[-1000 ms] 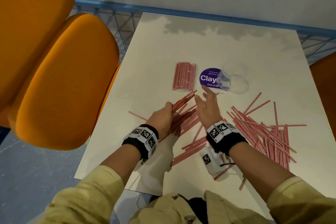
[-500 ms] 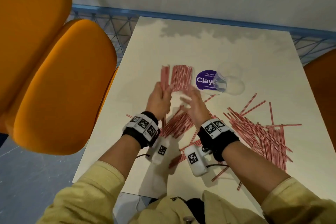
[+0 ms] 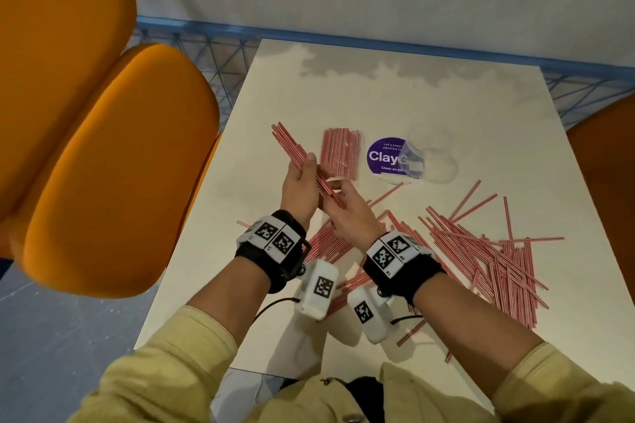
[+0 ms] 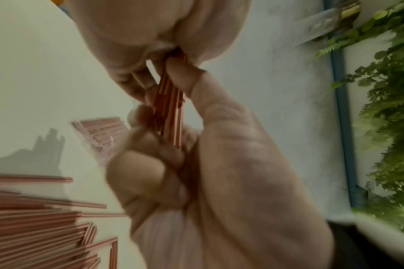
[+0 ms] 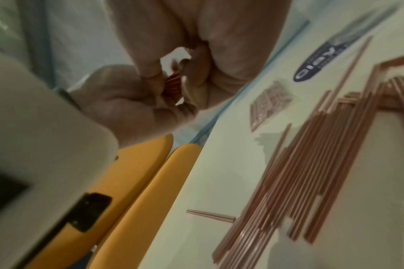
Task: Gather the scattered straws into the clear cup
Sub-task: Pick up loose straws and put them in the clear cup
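My left hand point(image 3: 304, 178) grips a bundle of red-and-white striped straws point(image 3: 292, 148) that slants up to the left above the white table point(image 3: 378, 96). My right hand point(image 3: 338, 197) pinches the bundle's lower end. In the left wrist view the held straws point(image 4: 168, 105) run between the fingers of both hands. In the right wrist view only the straw ends point(image 5: 172, 85) show. The clear cup point(image 3: 429, 158) sits right of my hands, partly over a purple sticker point(image 3: 381, 156), and seems to lie on its side. Loose straws point(image 3: 498, 257) lie scattered at the right and below my wrists.
A wrapped pack of straws point(image 3: 340, 153) lies just behind my hands, left of the sticker. An orange chair point(image 3: 110, 165) stands close against the table's left edge. A blue rail point(image 3: 343, 36) runs behind the table's far edge.
My left hand has lifted the bundle off the table and swung it to point up and left. My right hand has closed in on the bundle's lower end.
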`<state>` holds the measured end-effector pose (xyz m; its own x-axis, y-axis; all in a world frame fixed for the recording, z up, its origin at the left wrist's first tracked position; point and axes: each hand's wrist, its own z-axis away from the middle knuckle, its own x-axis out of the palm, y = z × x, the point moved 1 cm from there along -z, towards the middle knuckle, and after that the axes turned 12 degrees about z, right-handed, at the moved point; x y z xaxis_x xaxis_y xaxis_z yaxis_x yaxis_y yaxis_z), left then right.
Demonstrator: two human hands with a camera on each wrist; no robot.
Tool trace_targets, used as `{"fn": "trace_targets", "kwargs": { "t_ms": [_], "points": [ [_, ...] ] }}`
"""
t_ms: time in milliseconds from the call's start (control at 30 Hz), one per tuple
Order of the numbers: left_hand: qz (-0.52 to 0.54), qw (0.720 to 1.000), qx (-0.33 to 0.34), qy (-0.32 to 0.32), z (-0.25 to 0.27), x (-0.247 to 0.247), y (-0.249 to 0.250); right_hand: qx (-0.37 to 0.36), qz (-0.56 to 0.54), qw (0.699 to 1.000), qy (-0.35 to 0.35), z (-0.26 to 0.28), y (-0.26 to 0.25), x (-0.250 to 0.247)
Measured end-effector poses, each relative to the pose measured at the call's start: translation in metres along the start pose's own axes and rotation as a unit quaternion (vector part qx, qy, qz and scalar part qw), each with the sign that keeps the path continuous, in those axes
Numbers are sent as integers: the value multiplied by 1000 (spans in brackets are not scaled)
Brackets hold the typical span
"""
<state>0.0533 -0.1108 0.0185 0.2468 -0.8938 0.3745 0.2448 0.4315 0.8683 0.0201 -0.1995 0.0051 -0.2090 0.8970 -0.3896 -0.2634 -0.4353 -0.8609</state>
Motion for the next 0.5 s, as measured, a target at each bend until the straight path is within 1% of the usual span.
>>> {"fn": "trace_targets", "kwargs": {
  "t_ms": [67,167,233,300,400,500],
  "points": [
    [-8,1000,-17,1,3,2,-2,-35,66,997,31,0,-2,-2],
    [-30,998,-45,-10,7,7,-5,-66,161,984,38,1,-3,-6],
    [-49,997,-58,-27,10,10,-6,-71,205,975,37,0,-2,-7],
    [-63,995,-58,-48,11,12,-5,-64,220,973,42,-1,0,-9],
    [-79,995,-9,-63,10,14,6,-73,223,971,46,-2,1,-15],
    [-50,997,47,-41,2,17,24,-89,218,971,37,-1,3,-19]
  ]
}}
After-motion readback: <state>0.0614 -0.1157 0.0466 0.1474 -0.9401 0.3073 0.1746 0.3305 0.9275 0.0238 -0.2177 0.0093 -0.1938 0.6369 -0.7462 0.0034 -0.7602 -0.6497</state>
